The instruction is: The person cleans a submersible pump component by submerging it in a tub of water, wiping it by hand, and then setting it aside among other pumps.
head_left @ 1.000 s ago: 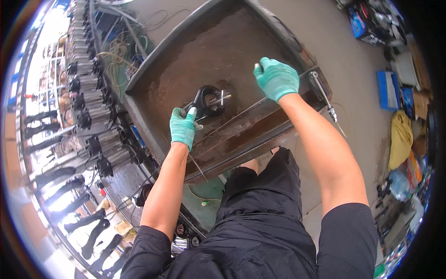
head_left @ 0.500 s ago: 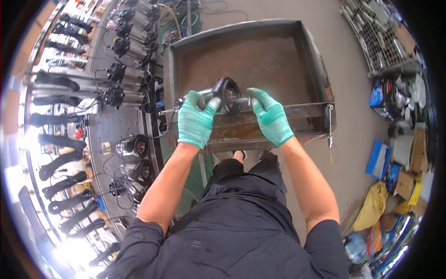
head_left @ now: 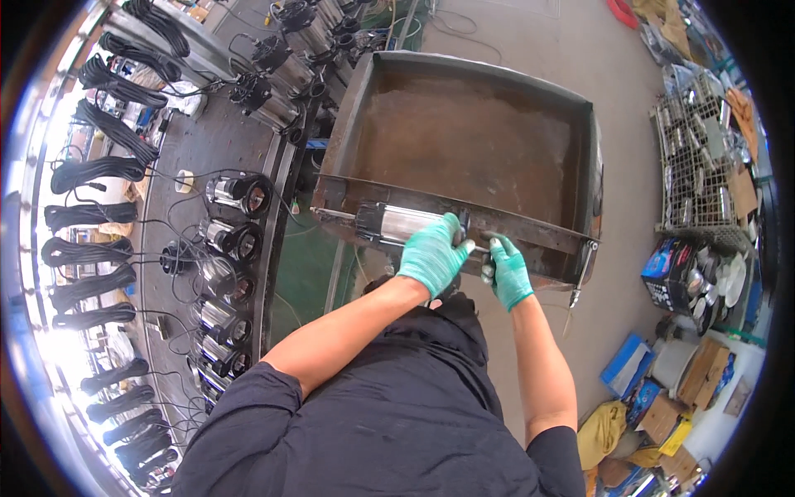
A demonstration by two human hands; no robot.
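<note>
A silver cylindrical pump motor (head_left: 404,222) with black end pieces lies sideways along the near ledge of a brown, rusty metal tank (head_left: 489,68). My left hand (head_left: 435,253), in a green glove, is wrapped over the motor's right end from the near side. My right hand (head_left: 508,275), gloved the same way, is closed beside that end, its fingertips at the thin shaft that sticks out to the right. Whether the right fingers hold the shaft or a small part on it is hidden.
On the left, a dark bench (head_left: 199,137) carries several similar motors (head_left: 240,192) and coiled black cables (head_left: 87,253). A thin hose fitting (head_left: 583,277) hangs off the tank's right end. Farther right stand a wire basket (head_left: 694,170), a black crate (head_left: 672,277) and a blue box (head_left: 625,364).
The motor, earlier held up with its round black end showing, now lies along the ledge. My left hand has shifted over its right end, my right fingers have closed in, and the view has turned.
</note>
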